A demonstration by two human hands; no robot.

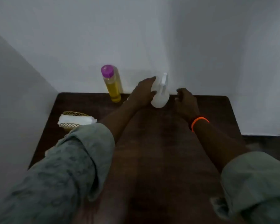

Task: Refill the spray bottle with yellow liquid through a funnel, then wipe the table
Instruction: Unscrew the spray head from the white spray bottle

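A white spray bottle (pixel 161 96) stands near the far edge of the dark wooden table (pixel 152 151). My left hand (pixel 143 92) lies against its left side, with fingers reaching round the body up near the neck. My right hand (pixel 185 101) hovers just right of the bottle with fingers curled, apart from it and holding nothing that I can see. A clear bottle of yellow liquid (pixel 112 84) with a purple cap stands upright to the left, by the wall. No funnel shows.
A gold wire holder (pixel 71 125) with folded white cloth or tissue (pixel 76 119) sits at the table's left edge. White walls close in behind and on the left. An orange band (pixel 199 121) circles my right wrist.
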